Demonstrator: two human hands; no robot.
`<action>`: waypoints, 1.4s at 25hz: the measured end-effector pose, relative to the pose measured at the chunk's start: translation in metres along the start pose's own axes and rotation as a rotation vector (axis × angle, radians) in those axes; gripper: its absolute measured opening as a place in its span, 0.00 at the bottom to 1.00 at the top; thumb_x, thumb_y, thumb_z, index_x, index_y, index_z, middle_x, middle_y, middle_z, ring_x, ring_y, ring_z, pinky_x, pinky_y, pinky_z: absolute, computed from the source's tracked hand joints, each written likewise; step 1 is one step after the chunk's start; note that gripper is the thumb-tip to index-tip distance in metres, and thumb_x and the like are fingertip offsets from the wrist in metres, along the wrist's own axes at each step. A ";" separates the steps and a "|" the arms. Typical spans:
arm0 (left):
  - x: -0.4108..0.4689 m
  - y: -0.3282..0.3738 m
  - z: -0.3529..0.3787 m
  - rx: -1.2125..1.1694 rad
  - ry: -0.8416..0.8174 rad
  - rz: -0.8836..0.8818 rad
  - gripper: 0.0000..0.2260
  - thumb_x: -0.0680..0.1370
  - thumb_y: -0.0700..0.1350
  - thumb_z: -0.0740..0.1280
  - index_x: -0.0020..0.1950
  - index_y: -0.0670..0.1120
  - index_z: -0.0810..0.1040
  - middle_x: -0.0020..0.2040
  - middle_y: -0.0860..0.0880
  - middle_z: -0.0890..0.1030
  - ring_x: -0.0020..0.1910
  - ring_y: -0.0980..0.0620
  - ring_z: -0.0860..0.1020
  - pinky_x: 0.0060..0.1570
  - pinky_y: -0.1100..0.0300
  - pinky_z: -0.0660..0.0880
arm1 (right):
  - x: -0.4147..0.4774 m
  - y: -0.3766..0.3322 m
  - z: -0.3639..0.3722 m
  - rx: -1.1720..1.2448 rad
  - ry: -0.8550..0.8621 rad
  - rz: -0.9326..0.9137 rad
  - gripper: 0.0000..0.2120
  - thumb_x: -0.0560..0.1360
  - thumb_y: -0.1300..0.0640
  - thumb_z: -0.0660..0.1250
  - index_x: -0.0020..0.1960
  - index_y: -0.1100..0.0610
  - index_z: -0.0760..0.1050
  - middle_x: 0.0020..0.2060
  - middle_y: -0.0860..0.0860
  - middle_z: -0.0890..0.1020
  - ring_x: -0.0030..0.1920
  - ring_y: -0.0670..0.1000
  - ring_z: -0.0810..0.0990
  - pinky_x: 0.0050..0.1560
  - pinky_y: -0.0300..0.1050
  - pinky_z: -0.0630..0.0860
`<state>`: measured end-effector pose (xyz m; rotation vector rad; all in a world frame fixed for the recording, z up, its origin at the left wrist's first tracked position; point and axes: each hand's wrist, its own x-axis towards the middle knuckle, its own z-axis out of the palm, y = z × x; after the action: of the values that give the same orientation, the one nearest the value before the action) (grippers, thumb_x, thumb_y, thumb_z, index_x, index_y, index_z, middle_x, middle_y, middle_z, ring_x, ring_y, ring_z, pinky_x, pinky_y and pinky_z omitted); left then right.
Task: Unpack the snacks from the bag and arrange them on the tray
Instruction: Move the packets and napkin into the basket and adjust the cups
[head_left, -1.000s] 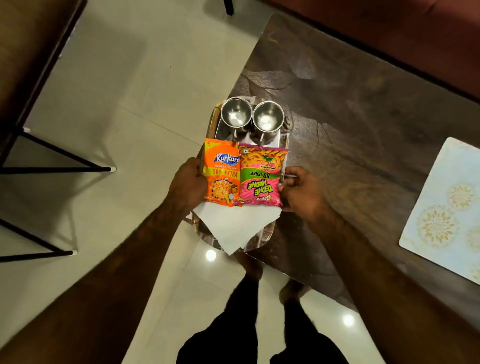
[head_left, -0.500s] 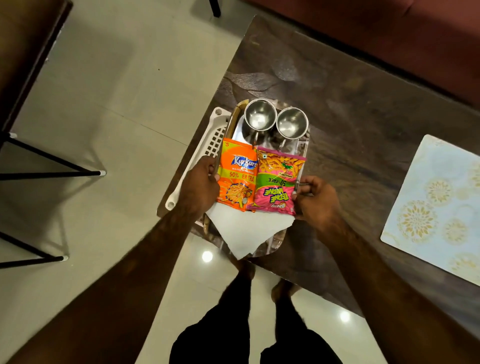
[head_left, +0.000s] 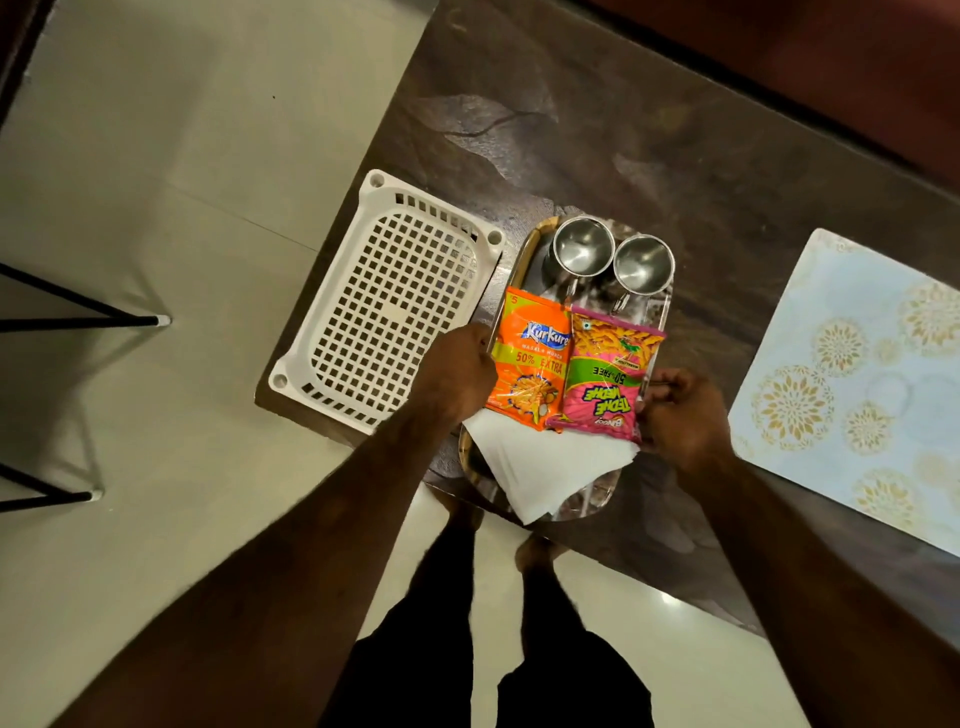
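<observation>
A dim, warm light is given from overhead. It is thrown back as small bright spots on the glossy floor (head_left: 669, 597) and as soft highlights in the cups (head_left: 582, 249) and on the tray (head_left: 595, 496). Faint shadows are cast on the floor at the left. The print on the packets (head_left: 530, 358) is rendered sharply; the arms (head_left: 260, 571) are stretched by wide-angle distortion and shown dark, and the upper right corner is lost in shadow.

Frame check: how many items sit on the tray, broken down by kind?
On the tray:
Snack packets: 2 (orange packet, pink packet)
Steel cups: 2 (left cup, right cup)
Napkin stacks: 1 (white napkin stack)
Total: 5
</observation>
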<state>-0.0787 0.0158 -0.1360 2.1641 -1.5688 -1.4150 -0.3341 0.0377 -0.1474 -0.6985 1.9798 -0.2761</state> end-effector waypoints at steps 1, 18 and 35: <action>-0.002 0.000 0.004 0.035 -0.012 -0.008 0.06 0.77 0.35 0.61 0.41 0.40 0.74 0.43 0.38 0.80 0.46 0.36 0.81 0.40 0.53 0.74 | 0.001 0.006 0.000 -0.004 -0.008 0.006 0.12 0.76 0.73 0.64 0.55 0.61 0.80 0.41 0.56 0.84 0.43 0.59 0.85 0.46 0.62 0.85; -0.005 -0.047 -0.020 0.360 0.120 -0.097 0.17 0.75 0.53 0.68 0.61 0.48 0.71 0.56 0.45 0.77 0.53 0.41 0.79 0.44 0.52 0.71 | 0.014 0.028 0.024 -0.051 -0.024 0.004 0.14 0.74 0.69 0.67 0.52 0.53 0.78 0.42 0.57 0.87 0.48 0.63 0.88 0.51 0.70 0.84; -0.014 -0.043 -0.029 0.281 0.288 -0.040 0.14 0.77 0.48 0.67 0.60 0.45 0.74 0.56 0.43 0.78 0.54 0.42 0.78 0.51 0.44 0.78 | 0.004 0.020 0.031 -0.073 -0.025 -0.017 0.17 0.73 0.69 0.67 0.59 0.55 0.79 0.45 0.59 0.87 0.49 0.63 0.88 0.52 0.69 0.84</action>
<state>-0.0281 0.0350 -0.1357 2.4311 -1.7033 -0.8804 -0.3154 0.0542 -0.1752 -0.7619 1.9690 -0.2046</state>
